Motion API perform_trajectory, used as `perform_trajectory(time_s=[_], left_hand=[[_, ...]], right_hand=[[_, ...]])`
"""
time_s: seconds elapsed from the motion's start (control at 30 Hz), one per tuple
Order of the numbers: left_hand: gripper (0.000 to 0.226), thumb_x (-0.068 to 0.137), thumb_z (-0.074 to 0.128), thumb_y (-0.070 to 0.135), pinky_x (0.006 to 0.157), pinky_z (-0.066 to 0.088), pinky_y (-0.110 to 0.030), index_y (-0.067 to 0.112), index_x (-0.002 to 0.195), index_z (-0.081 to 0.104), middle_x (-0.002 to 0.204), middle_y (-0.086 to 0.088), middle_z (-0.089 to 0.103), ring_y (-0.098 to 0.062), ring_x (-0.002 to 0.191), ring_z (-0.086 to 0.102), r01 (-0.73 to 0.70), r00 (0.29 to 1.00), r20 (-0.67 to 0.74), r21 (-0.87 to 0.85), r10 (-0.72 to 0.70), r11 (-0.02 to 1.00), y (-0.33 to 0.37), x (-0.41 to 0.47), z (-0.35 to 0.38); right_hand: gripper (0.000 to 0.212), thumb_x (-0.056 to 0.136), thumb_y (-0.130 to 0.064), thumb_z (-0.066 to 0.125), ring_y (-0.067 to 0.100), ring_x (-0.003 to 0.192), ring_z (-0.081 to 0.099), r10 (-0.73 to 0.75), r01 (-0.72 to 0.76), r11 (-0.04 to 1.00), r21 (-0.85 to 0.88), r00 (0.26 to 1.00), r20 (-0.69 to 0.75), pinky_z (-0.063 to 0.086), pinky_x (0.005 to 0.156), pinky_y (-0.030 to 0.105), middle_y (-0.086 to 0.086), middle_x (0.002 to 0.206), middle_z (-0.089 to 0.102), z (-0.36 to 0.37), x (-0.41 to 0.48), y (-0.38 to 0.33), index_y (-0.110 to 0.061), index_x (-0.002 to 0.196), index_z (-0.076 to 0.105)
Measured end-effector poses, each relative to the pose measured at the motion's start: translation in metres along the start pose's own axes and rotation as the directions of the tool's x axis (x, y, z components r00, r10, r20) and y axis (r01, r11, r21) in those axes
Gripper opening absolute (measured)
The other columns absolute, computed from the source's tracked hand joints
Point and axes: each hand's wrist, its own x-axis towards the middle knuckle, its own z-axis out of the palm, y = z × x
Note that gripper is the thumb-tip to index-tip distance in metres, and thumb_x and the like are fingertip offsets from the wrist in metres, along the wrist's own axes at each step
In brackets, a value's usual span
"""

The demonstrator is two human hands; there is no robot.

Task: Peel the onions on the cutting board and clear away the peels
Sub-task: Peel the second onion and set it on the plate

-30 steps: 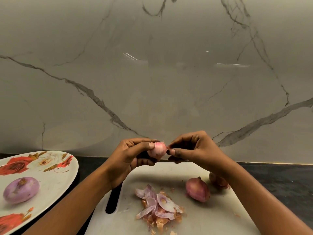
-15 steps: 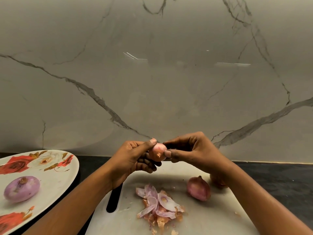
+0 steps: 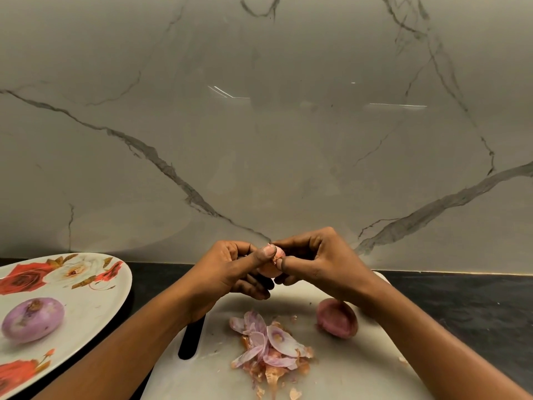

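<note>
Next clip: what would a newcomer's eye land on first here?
Mid-frame, above the white plastic cutting board, the left hand grips a small pink onion while the right hand pinches its skin. On the board lie a heap of purple and tan onion peels and, to its right, an unpeeled reddish onion. At far left, a peeled purple onion sits on a rose-patterned white plate.
</note>
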Motion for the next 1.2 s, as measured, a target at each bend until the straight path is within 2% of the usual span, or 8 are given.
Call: perform_trajectory(time_s=[0.23, 0.37, 0.77, 0.93, 1.07, 1.2], left_hand=[[0.049, 0.093, 0.066, 0.043, 0.073, 0.064, -0.033, 0.000, 0.116, 0.074, 0.100, -0.025, 0.077, -0.035, 0.087, 0.076, 0.031, 0.998, 0.048, -0.054, -0.029, 0.998, 0.0003, -0.0023, -0.0011], [0.053, 0.089, 0.066, 0.045, 0.070, 0.064, -0.030, 0.001, 0.117, 0.074, 0.101, -0.026, 0.077, -0.033, 0.083, 0.076, 0.035, 0.999, 0.043, -0.098, -0.031, 0.995, 0.0032, -0.0043, -0.0013], [0.051, 0.090, 0.067, 0.042, 0.073, 0.065, -0.032, -0.001, 0.116, 0.072, 0.100, -0.024, 0.078, -0.036, 0.087, 0.077, 0.030, 0.999, 0.016, -0.055, -0.029, 0.998, 0.0025, -0.0029, -0.0005], [0.054, 0.088, 0.067, 0.046, 0.073, 0.065, -0.033, 0.001, 0.117, 0.074, 0.104, -0.026, 0.077, -0.036, 0.088, 0.076, 0.045, 0.998, 0.036, -0.090, -0.042, 0.995, 0.0032, -0.0038, -0.0003], [0.054, 0.087, 0.067, 0.047, 0.069, 0.065, -0.031, 0.002, 0.116, 0.075, 0.101, -0.027, 0.076, -0.034, 0.081, 0.075, 0.055, 0.998, 0.022, -0.123, -0.053, 0.991, 0.0056, -0.0051, -0.0001], [0.054, 0.089, 0.065, 0.050, 0.064, 0.062, -0.028, 0.003, 0.112, 0.076, 0.094, -0.028, 0.076, -0.033, 0.076, 0.075, 0.062, 0.998, -0.019, -0.119, -0.065, 0.991, 0.0060, -0.0050, -0.0001]], right_hand=[[0.027, 0.099, -0.008, 0.072, 0.031, 0.086, 0.081, 0.025, -0.027, 0.998, 0.050, 0.999, 0.041, 0.066, 0.077, 0.036, 0.011, 0.102, 0.082, -0.0026, -0.0034, -0.0033, -0.010, 0.126, 0.077], [0.031, 0.098, -0.007, 0.072, 0.032, 0.089, 0.081, 0.027, -0.030, 0.995, 0.097, 0.999, 0.038, 0.067, 0.079, 0.036, 0.010, 0.104, 0.082, -0.0043, -0.0022, -0.0035, -0.012, 0.128, 0.075], [0.029, 0.097, -0.006, 0.073, 0.026, 0.085, 0.081, -0.011, 0.011, 1.000, -0.001, 1.000, -0.010, 0.066, 0.077, 0.038, 0.007, 0.099, 0.083, 0.0003, 0.0002, -0.0001, -0.014, 0.124, 0.077], [0.033, 0.096, 0.003, 0.064, 0.024, 0.083, 0.081, -0.044, 0.041, 0.997, -0.058, 0.998, -0.049, 0.067, 0.077, 0.039, 0.007, 0.097, 0.083, -0.0006, 0.0012, 0.0028, -0.010, 0.123, 0.078], [0.037, 0.097, 0.007, 0.060, 0.026, 0.087, 0.081, -0.043, 0.042, 0.999, -0.015, 0.999, -0.025, 0.067, 0.078, 0.037, 0.010, 0.100, 0.082, -0.0023, 0.0012, 0.0001, -0.010, 0.125, 0.077], [0.028, 0.097, -0.001, 0.071, 0.023, 0.093, 0.080, -0.105, 0.104, 0.994, -0.014, 0.994, -0.036, 0.067, 0.079, 0.041, 0.006, 0.104, 0.082, -0.0078, 0.0010, -0.0001, -0.010, 0.123, 0.078]])
